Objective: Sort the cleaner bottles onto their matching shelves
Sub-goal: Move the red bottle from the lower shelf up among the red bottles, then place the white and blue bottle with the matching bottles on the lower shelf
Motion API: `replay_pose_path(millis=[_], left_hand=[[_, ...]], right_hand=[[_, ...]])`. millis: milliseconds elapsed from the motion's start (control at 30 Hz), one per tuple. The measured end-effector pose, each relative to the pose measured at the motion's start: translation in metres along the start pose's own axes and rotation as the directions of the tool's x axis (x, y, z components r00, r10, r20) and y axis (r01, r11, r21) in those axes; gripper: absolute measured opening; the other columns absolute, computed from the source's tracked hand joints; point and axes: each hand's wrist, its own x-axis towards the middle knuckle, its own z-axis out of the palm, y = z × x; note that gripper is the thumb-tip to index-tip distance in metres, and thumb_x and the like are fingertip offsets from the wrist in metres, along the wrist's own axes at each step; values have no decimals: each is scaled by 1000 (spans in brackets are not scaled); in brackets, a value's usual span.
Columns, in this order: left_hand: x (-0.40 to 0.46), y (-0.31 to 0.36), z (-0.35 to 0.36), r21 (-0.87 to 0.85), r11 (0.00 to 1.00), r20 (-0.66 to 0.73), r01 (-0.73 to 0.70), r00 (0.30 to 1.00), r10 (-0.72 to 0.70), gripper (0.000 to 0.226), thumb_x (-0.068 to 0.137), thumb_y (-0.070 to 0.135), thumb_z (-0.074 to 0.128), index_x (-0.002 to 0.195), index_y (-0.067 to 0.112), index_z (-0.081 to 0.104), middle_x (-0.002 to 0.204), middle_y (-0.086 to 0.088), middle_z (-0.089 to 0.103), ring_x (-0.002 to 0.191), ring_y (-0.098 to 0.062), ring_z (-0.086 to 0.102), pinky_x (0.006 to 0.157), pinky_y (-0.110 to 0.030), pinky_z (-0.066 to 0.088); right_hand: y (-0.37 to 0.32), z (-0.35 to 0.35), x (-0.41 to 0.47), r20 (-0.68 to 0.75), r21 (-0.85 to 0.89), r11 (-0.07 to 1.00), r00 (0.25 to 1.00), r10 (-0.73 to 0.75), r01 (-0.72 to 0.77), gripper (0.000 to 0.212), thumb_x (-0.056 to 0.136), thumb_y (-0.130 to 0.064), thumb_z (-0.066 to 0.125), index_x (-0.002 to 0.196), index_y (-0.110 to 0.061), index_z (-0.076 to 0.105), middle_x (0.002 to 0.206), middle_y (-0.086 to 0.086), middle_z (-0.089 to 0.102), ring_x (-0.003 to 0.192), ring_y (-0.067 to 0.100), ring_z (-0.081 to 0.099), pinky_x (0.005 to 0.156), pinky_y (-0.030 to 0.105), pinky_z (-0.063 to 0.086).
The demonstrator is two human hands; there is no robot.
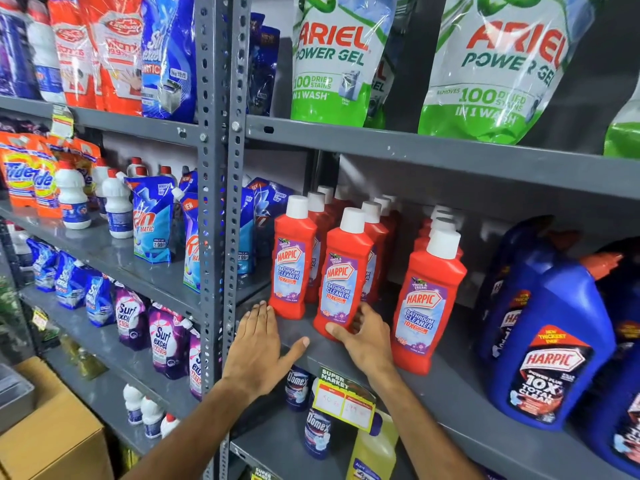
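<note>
Bottle (pixel 341 278) gripped at base by right hand (pixel 367 336). Left hand (pixel 259 344) flat, empty. Best slide it far, label facing out.

The red bottles (pixel 346 275) read "HARPIC BATHROOM CLEANER 10X"; the blue jug (pixel 543 341), "HARPIC 10X TOTAL CLEAN"; the green pouches (pixel 332 64), "ARIEL POWER GEL"; the shelf tag (pixel 344 398), "SUPER MARKET".

Grey metal shelf (pixel 398 344), middle tier right of perforated upright (pixel 221 202). On it: red Harpic bathroom cleaner bottles (pixel 346 271) in rows running back, white caps, upright; nearest row stands right of them (pixel 427 303). Far right, big blue Harpic jugs (pixel 550 341). Left hand (pixel 258 344) flat on shelf edge. Yellow price tag (pixel 346 398) hangs from front lip.
</note>
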Motion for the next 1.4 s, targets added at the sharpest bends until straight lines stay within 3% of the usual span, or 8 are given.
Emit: replay_pose_path(millis=[167, 267, 400, 633, 800, 1067, 1267, 1400], left_hand=[[-7, 4, -2, -20, 1000, -13, 16, 1000, -16, 132, 72, 93, -23, 163, -2, -7, 175, -21, -4, 163, -30, -3, 129, -38, -8], [-21, 1, 8, -70, 997, -69, -12, 998, 7, 120, 84, 91, -13, 164, 1, -7, 175, -16, -10, 163, -28, -7, 130, -38, -6], [-57, -12, 36, -55, 987, -197, -153, 971, 139, 99, 104, 74, 27, 165, 0, 4, 176, -17, -4, 164, -28, -1, 131, -42, 4], [-119, -47, 104, -11, 989, -1, -147, 989, 147, 96, 106, 72, 29, 163, -3, 15, 174, -21, 11, 161, -34, 15, 128, -41, 8], [-125, -57, 147, -16, 994, 81, -108, 991, 109, 96, 104, 70, 31, 158, -9, 29, 167, -29, 27, 156, -42, 27, 129, -41, 4], [-121, -88, 256, -37, 996, 288, -78, 954, 86, 103, 103, 75, 17, 157, -12, 27, 166, -33, 26, 156, -46, 27, 124, -60, 32], [-109, -103, 302, 6, 999, 311, -39, 950, 35, 113, 95, 81, 21, 158, -12, 23, 168, -33, 22, 158, -44, 23, 130, -54, 18], [-102, -103, 309, 90, 996, 383, -15, 924, -21, 124, 85, 90, 0, 163, -6, 5, 174, -26, 3, 162, -38, 8, 130, -53, 14]], right_hand=[[-4, -4, -7, -15, 11, 1000, 1000, 11, -11, 71, 76, -27, 93, 137, -15, 58, 131, 3, 74, 98, 1, 66, 68, 1, 48], [-9, -4, -27, -68, -21, 1000, 997, -23, 22, 78, 77, -33, 92, 141, -19, 50, 137, -1, 68, 112, 7, 65, 90, 15, 52], [-10, 7, -77, -262, -256, 928, 904, -336, 271, 53, 91, -26, 79, 137, -20, 55, 134, -3, 56, 126, 14, 54, 105, 29, 47], [41, 55, -142, -166, -351, 733, 731, -661, 583, 23, 89, -2, 74, 111, -6, 74, 112, 5, 72, 104, 21, 66, 96, 31, 53], [117, 100, -166, -64, -185, 884, 893, -446, 429, 31, 94, -8, 68, 125, -13, 68, 127, 0, 70, 119, 19, 66, 101, 38, 53], [222, 161, -158, -73, -102, 994, 997, 31, -39, 75, 96, -18, 62, 160, 2, 29, 167, 17, 35, 154, 25, 32, 121, 6, 10], [277, 186, -123, -127, 35, 976, 968, 218, -215, 80, 93, -16, 73, 160, -3, 31, 162, 19, 44, 148, 32, 47, 121, 32, 34], [303, 188, -107, -150, 109, 981, 972, 179, -164, 47, 87, -24, 70, 131, -25, 56, 129, 11, 71, 118, 29, 70, 103, 53, 55]])
